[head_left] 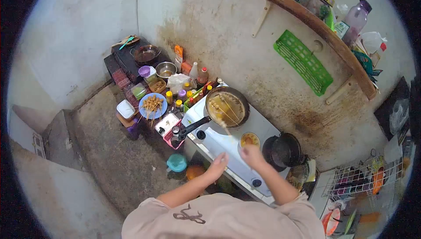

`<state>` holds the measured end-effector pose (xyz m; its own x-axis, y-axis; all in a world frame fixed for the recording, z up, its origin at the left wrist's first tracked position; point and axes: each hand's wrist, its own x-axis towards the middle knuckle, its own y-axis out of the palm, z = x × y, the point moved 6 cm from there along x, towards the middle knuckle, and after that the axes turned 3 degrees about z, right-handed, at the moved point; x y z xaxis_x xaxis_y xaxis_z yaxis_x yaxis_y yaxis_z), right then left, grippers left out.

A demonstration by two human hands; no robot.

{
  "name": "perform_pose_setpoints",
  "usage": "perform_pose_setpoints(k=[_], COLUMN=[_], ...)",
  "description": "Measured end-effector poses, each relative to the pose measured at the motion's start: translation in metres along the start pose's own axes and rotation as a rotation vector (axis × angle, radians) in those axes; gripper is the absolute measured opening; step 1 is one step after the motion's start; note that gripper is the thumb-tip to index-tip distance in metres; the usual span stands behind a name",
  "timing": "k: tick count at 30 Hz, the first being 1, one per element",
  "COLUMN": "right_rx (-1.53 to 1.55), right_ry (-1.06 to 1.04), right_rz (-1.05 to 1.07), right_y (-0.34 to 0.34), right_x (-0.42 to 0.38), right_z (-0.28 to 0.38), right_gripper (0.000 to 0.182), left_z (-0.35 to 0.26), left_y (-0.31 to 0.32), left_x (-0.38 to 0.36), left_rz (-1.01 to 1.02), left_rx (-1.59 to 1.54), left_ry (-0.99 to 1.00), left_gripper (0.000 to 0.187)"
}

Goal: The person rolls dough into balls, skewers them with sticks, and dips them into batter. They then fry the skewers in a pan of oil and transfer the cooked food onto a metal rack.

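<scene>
A frying pan (pixel 240 104) sits on the white stove (pixel 263 138), with several thin skewers lying in its bubbling oil. By the pan's near rim is a pale skewered piece (pixel 224 126), its stick pointing toward my hands. My right hand (pixel 251 155) is closed at the near edge of a small bowl (pixel 249 139) of yellow-orange food or liquid. What its fingers hold is hidden. My left hand (pixel 217 166) hovers over the stove's front edge, left of the bowl. Its fingers are too blurred to tell whether they grip anything.
A blue plate (pixel 153 105) of fried skewers stands left, among sauce bottles (pixel 169 97) and containers. The pan's black handle (pixel 194 126) juts toward the stove's front edge. A dark pan (pixel 283 151) is at right. A wooden shelf (pixel 315 30) and green basket (pixel 302 62) hang above.
</scene>
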<state>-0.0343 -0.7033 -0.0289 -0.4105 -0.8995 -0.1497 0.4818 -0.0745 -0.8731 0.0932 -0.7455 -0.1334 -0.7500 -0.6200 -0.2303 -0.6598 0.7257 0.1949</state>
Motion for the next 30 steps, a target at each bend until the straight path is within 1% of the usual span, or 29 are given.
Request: perform_pose_setpoints(k=[1,2,3,4,6,8,10,12,14,15,18,19,21,23,26,27,28,30], right_rx=[-0.076,-0.101,-0.228,-0.32,-0.409,-0.257,-0.223,-0.307,-0.07,0.058,-0.155,-0.142,-0.133,0.015,0.041,0.017,-0.009,-0.032], right_ry=[-0.039,-0.012,0.04,0.028,0.082,0.26,0.374,0.431,0.529,0.582,0.217,0.162,0.07,-0.002,-0.015,0.06,0.149,0.276], right_rz=[-0.061,-0.072,-0.061,-0.07,-0.033,0.09,0.13,0.089,-0.158,-0.278,-0.317,-0.406,-0.595,-0.737,-0.916,-0.941,-0.97,-1.089], right_y=[-0.005,-0.008,-0.013,-0.017,-0.022,-0.014,0.005,0.023,0.002,-0.01,-0.049,-0.067,-0.104,-0.129,-0.163,-0.172,-0.178,-0.189], right_x=[0.016,0.032,0.049,0.065,0.089,0.122,0.164,0.201,0.199,0.187,0.146,0.119,0.052,-0.017,-0.127,-0.164,-0.206,-0.295], right_z=[-0.01,-0.025,-0.028,-0.037,-0.051,-0.08,-0.108,-0.126,-0.101,-0.087,-0.048,-0.037,-0.02,-0.023,-0.036,-0.046,-0.057,-0.075], right_gripper=[0.013,0.015,0.016,0.018,0.016,0.02,0.023,0.025,0.024,0.024,0.019,0.018,0.017,0.012,0.01,0.009,0.009,0.008], left_z=[-0.002,-0.005,-0.008,-0.01,-0.011,0.003,0.008,0.02,0.025,0.014,0.002,-0.015,-0.013,-0.005,-0.019,-0.023,-0.022,-0.015], left_y=[-0.002,-0.008,-0.013,-0.021,-0.036,-0.052,-0.066,-0.075,-0.081,-0.08,-0.069,-0.061,-0.044,-0.022,0.03,0.051,0.074,0.117], left_x=[-0.002,-0.008,-0.014,-0.021,-0.032,-0.04,-0.047,-0.051,-0.057,-0.063,-0.07,-0.073,-0.071,-0.066,-0.07,-0.071,-0.077,-0.091], left_rz=[0.056,0.111,0.165,0.164,0.171,0.121,0.076,0.06,0.04,0.042,0.1,0.138,0.224,0.324,0.518,0.608,0.687,0.897], left_rx=[0.04,0.083,0.128,0.082,0.003,-0.053,-0.093,-0.088,-0.082,-0.053,-0.05,0.055,0.005,0.002,0.091,0.179,0.122,0.369], left_ry=[0.001,0.003,0.006,0.002,0.002,-0.104,-0.053,-0.082,-0.091,-0.078,-0.15,-0.157,-0.147,-0.15,-0.226,-0.133,-0.154,-0.141], left_gripper=[0.041,0.041,0.041,0.041,0.041,0.038,0.037,0.036,0.036,0.035,0.034,0.034,0.034,0.032,0.029,0.026,0.024,0.025])
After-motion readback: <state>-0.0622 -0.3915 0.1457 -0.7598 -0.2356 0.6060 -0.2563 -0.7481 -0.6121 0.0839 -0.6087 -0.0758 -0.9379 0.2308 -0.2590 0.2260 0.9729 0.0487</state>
